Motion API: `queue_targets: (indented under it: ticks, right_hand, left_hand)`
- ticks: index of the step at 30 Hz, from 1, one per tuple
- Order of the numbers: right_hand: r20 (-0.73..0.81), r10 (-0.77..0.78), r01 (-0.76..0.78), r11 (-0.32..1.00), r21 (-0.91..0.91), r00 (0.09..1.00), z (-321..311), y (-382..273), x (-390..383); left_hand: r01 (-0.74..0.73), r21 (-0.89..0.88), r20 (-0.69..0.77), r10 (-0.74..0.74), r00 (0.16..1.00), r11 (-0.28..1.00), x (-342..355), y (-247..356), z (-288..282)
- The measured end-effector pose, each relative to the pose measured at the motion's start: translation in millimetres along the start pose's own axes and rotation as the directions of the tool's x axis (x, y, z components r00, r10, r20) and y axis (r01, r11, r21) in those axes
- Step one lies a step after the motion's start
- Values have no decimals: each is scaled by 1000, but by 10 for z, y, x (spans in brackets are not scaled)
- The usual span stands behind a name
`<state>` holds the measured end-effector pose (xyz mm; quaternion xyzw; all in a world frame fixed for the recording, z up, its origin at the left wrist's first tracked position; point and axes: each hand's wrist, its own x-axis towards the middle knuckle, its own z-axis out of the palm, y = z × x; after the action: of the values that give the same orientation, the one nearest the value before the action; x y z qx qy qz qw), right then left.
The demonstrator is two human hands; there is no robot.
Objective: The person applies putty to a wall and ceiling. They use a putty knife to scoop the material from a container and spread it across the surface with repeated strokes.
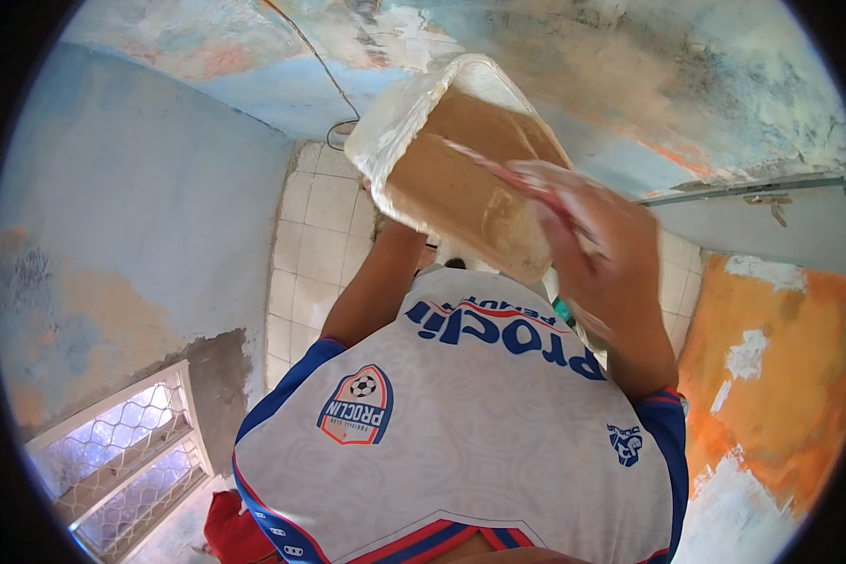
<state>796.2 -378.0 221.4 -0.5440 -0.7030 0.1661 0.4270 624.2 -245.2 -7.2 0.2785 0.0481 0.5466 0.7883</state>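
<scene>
A rectangular tub [377, 141], crusted white on its walls and rim, is tilted in front of my chest. Its inside is tan-brown and smeared. My left forearm [382, 274] runs up beneath its near left side; the hand bears the tub from below, and its fingers are hidden behind it. Above the tub's right side, my right hand [600, 246] is closed around a slim red-handled tool [508, 176]. The tool's pale tip points left into the tub. Both hand and tool are blurred by motion, so the kind of tool is unclear.
A patchy blue wall [724, 103] with white and orange smears stands ahead. Left is a blue-grey wall [150, 179] with a meshed window [132, 442]; right, an orange patched surface [761, 348]. A cable [315, 56] hangs on the far wall. Pale tiles [315, 221] cover the floor.
</scene>
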Motion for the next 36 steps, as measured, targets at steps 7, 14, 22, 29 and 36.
queue_targets:
  ticks: [7, 14, 22, 29, 36]
  right_hand:
    - [155, 79, -76, 997, -24, 985, 538, -97, -92]
    - [161, 133, -138, 990, 18, 978, 575, -234, -282]
    - [105, 188, -191, 981, 21, 977, 810, -370, -466]
    - [117, 250, -258, 965, 56, 961, 781, -194, -591]
    - [159, 215, -229, 971, 69, 964, 787, -117, -622]
  left_hand:
    - [78, 103, -29, -75, 997, 992, -446, 248, -159]
    - [108, 143, -35, -104, 994, 984, -646, 298, -234]
    - [139, 195, -22, -137, 990, 971, -708, 341, -314]
    - [182, 193, -52, -176, 983, 964, -767, 213, -376]
    - [206, 242, -37, -203, 979, 948, -741, 98, -457]
